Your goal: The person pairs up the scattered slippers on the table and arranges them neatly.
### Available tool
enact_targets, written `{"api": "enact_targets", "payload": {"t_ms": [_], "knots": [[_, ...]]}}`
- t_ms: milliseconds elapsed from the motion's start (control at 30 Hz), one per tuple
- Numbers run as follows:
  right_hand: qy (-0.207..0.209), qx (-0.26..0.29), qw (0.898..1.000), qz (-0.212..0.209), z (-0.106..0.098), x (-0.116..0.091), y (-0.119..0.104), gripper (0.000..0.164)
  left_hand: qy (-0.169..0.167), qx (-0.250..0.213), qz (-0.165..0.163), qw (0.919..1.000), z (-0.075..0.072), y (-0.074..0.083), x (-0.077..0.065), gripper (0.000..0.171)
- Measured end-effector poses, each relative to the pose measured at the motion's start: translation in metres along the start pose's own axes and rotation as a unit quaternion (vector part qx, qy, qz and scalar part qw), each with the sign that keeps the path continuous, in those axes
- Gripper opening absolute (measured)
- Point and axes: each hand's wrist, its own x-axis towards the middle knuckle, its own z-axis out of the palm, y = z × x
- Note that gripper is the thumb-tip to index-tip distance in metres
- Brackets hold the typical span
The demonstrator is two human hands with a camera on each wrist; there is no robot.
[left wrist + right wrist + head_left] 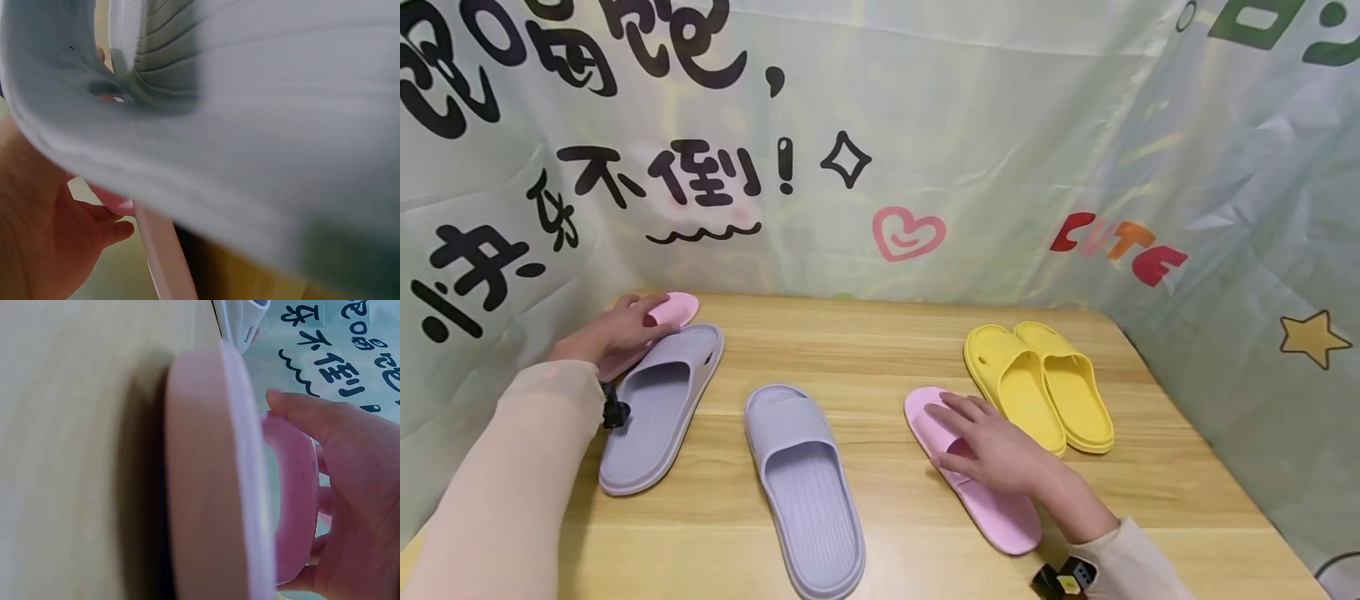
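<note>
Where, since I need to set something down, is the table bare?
Bare table: along the back, between the left lavender slipper and yellow slippers; also right of those. Crowded: around the left hand and the right hand, each at a pink slipper.

The 2 arms reach forward, well apart. The left arm (516, 475) stretches farther out, its pale sleeve ending at the wrist (574, 346). The left hand (625, 327) is palm down, turned toward the right, thumb parted from the fingers in a grip. The right arm (1127, 562) enters from the lower right, slanting up and left, its wrist (1078, 504) bare. The right hand (996, 450) also grips from above, fingers spread and bent, thumb opposite them.
</note>
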Motion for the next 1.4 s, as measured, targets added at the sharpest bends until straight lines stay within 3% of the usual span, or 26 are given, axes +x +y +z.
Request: {"api": "enact_targets", "payload": {"t_ms": [267, 467, 767, 900, 1100, 1400], "knots": [[-0.010, -0.003, 0.999, 0.033, -0.002, 0.000, -0.005, 0.074, 0.002, 0.010, -0.004, 0.9999, 0.002, -0.003, -0.006, 0.088], [-0.005, -0.014, 0.999, 0.033, -0.002, 0.000, -0.006, 0.072, 0.008, -0.001, -0.003, 1.0000, -0.003, -0.003, -0.014, 0.087], [-0.001, -0.018, 1.000, 0.025, -0.001, 0.001, -0.007, 0.070, 0.048, 0.018, 0.025, 0.9984, -0.012, -0.004, -0.023, 0.085], [0.006, -0.023, 1.000, 0.012, -0.001, 0.003, -0.007, 0.070, 0.060, 0.014, 0.017, 0.9980, -0.019, 0.000, -0.028, 0.086], [0.014, -0.031, 0.999, -0.004, -0.005, 0.006, -0.005, 0.070, 0.082, 0.021, 0.039, 0.9957, -0.027, 0.011, -0.030, 0.084], [0.016, -0.036, 0.999, 0.020, -0.013, 0.012, -0.004, 0.070, 0.106, 0.023, 0.058, 0.9924, -0.037, 0.032, -0.040, 0.079]]}}
